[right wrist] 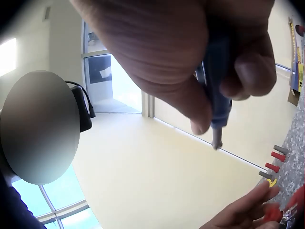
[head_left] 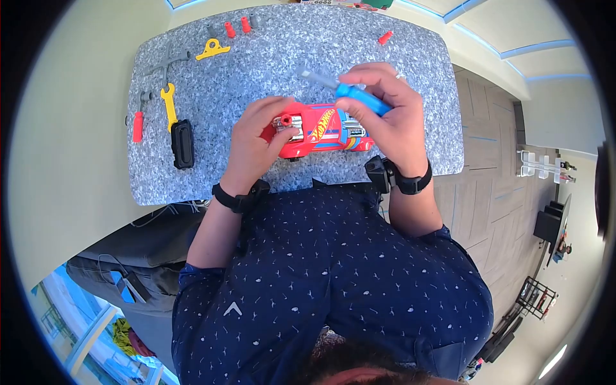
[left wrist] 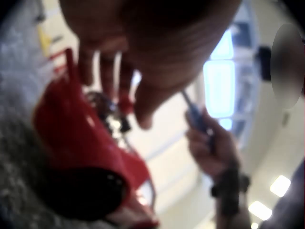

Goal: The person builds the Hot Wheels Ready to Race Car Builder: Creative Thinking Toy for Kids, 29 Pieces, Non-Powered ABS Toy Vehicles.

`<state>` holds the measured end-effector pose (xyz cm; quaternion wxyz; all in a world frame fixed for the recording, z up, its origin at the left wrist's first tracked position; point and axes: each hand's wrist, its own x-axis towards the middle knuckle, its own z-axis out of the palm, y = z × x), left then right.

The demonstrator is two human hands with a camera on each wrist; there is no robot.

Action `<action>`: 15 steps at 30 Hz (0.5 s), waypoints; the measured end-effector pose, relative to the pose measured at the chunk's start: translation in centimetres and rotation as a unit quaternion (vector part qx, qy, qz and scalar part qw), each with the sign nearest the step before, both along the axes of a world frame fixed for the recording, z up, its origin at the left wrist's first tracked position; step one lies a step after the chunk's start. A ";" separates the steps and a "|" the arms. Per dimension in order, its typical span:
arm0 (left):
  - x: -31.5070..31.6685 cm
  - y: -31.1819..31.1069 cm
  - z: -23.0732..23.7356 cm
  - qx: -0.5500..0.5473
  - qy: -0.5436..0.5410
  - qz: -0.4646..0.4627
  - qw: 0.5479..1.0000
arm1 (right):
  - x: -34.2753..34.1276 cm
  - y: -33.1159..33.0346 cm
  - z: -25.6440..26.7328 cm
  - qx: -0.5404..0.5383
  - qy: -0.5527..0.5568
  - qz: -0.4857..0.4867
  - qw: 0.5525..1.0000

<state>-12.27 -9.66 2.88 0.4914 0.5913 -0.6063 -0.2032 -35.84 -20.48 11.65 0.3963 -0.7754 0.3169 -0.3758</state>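
Observation:
A red toy car (head_left: 324,128) with "Hot Wheels" lettering sits on the speckled table in the head view. Over its left end is my left hand (head_left: 253,138), fingers and thumb spread around a small red peg (head_left: 286,120) on the chrome engine part. The left wrist view shows that red peg (left wrist: 126,105) right beside the thumb tip. Above the car's right end, my right hand (head_left: 394,106) grips a blue-handled toy screwdriver (head_left: 362,99). Its grey shaft points up and left, clear of the car. In the right wrist view, fingers wrap the screwdriver handle (right wrist: 217,90).
On the table's left lie a yellow wrench (head_left: 168,106), a black case-like piece (head_left: 183,144), a grey tool (head_left: 170,62) and a red peg (head_left: 138,126). Toward the far edge are a yellow bracket (head_left: 212,49) and several red and grey pegs. Another red peg (head_left: 385,37) lies far right.

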 end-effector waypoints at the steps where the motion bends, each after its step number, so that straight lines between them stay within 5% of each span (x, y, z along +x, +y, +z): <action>1: -0.3 0.0 0.7 -0.009 0.022 0.021 0.999 | 0.2 0.0 0.2 -0.017 0.005 0.023 1.000; 6: 0.4 0.2 0.5 -0.022 0.058 -0.003 0.998 | 2.4 0.6 0.5 -0.111 0.063 0.087 0.988; 15: 0.7 0.0 -1.1 0.009 0.071 -0.016 0.997 | 4.9 1.2 1.6 -0.042 -0.001 0.135 0.990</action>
